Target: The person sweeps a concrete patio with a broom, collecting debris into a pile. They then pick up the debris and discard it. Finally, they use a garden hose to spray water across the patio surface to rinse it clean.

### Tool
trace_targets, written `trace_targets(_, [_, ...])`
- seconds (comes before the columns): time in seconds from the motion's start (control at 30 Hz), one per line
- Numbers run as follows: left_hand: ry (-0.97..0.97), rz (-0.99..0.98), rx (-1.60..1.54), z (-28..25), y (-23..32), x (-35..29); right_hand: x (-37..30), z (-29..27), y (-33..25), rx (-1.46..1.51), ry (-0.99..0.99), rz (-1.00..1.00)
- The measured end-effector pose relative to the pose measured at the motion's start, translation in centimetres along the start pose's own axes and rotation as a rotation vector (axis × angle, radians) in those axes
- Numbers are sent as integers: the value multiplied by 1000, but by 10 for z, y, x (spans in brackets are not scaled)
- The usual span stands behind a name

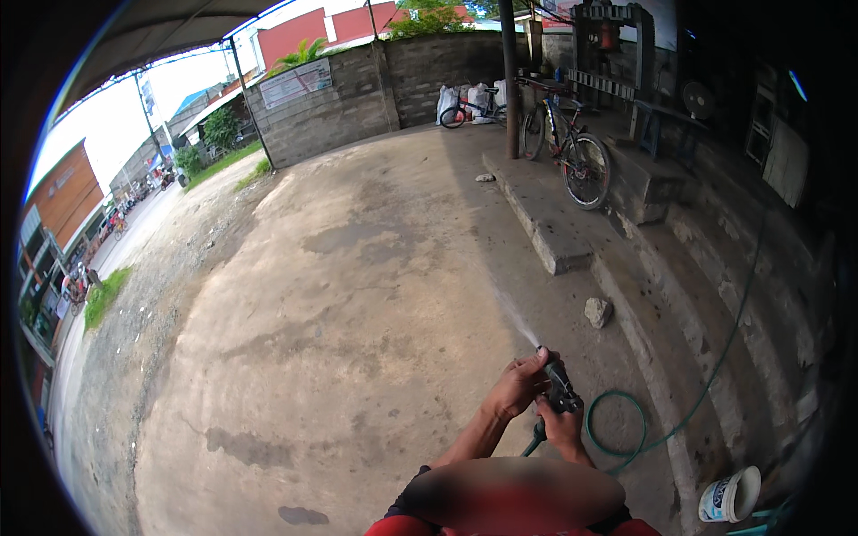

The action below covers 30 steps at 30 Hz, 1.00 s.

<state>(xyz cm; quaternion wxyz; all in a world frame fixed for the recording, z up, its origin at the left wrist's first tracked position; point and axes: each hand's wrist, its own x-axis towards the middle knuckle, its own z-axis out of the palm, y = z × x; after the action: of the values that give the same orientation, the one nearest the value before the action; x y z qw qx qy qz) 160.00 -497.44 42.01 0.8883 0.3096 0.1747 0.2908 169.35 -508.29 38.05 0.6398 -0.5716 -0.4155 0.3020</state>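
A black spray gun (560,389) is held in front of me, its tip pointing forward and a little left. My right hand (563,425) is closed around its grip. Up at the tip, my left hand (517,388) is closed against its left side, with the thumb by the nozzle end. Out of the tip a thin jet of water (518,322) shoots toward the concrete ground. A dark green hose end (534,439) hangs below the gun; part of it is hidden behind my arms.
The green hose (645,420) loops on the ground at right and runs up over the concrete steps (661,295). A rock (598,312) lies beside the lowest step. A white bucket (731,497) lies tipped at lower right. Bicycles (585,170) stand near a post (510,89).
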Motion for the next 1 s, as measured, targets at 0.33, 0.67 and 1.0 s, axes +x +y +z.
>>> trace_targets(0.33, [122, 67, 120, 1, 14, 44, 64, -12, 18, -20, -95, -20])
trace_targets(0.67, [372, 27, 155, -2, -10, 108, 102, -48, 31, -84, -162, -8])
trace_targets(1.0, [196, 158, -63, -3, -26, 107, 121, -68, 35, 92, -247, 55])
